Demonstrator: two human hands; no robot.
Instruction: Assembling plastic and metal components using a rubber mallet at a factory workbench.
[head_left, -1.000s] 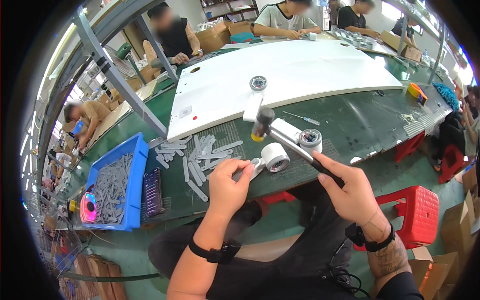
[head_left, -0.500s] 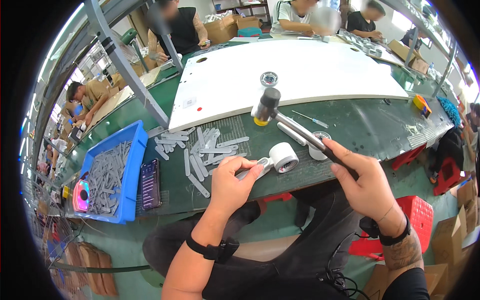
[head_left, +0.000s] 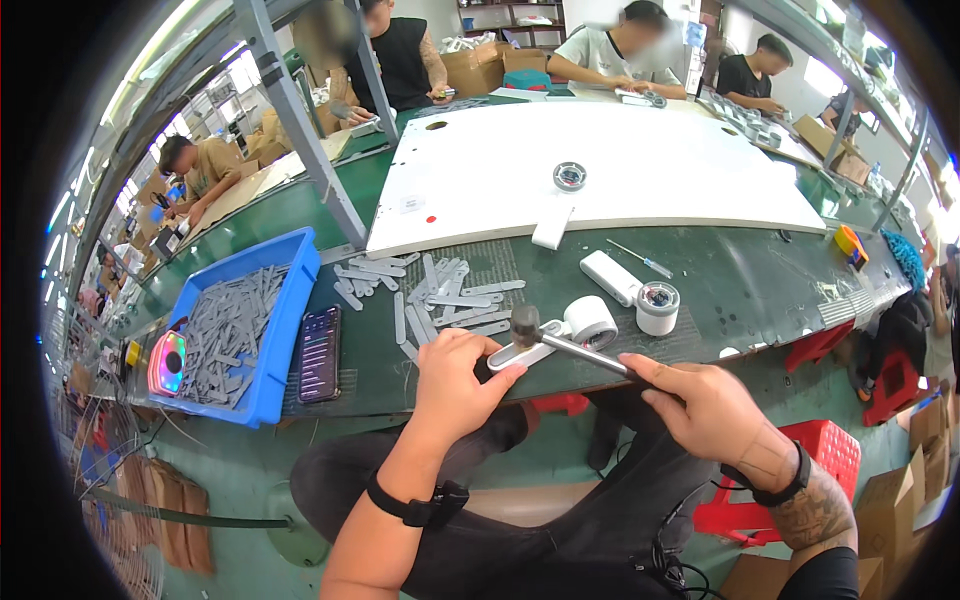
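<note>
My right hand [head_left: 705, 400] grips a hammer [head_left: 590, 355] by its handle, and the dark head rests on or just over the handle of a white device. That device [head_left: 592, 322], shaped like a small handheld fan with a round head, lies on the green bench. My left hand [head_left: 455, 385] pinches the near end of its handle between thumb and fingers. Loose grey flat strips [head_left: 465, 300] lie just beyond my left hand. A second white device [head_left: 657, 308] sits to the right, and a third [head_left: 570, 177] lies on the white board.
A blue bin [head_left: 270, 385] of grey strips stands at left, with a phone [head_left: 320, 352] beside it. A screwdriver [head_left: 640, 258] and yellow-orange tape dispenser [head_left: 850, 243] lie to the right. The white board [head_left: 480, 150] spans the bench's far side. Several people work beyond.
The hammer has swung down from above the bench onto the white device's handle. My right hand has lowered with it; my left hand keeps its pinch. The view has shifted slightly.
</note>
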